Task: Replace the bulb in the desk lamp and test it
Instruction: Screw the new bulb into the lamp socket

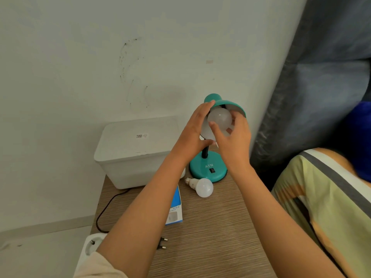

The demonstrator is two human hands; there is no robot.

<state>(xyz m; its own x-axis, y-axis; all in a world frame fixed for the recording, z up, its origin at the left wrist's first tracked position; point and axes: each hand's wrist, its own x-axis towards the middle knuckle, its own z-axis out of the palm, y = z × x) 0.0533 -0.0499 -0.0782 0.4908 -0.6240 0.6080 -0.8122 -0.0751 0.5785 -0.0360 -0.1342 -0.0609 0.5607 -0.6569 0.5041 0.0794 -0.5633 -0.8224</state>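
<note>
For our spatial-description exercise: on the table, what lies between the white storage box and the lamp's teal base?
In the head view, the person's left forearm crosses between the white box and the lamp base. A small white object shows behind it, too hidden to identify.

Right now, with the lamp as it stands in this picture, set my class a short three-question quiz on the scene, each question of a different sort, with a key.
1. True or false: the plug lying on the table is pushed into the power strip.
2. Multiple choice: where is the loose bulb? A) inside the white box B) on the table in front of the lamp base C) in the left hand
3. Short answer: which hand's fingers hold the bulb at the shade, and what does the other hand do?

Key:
1. False; it lies free.
2. B
3. The right hand holds the bulb; the left hand steadies the shade.
</note>
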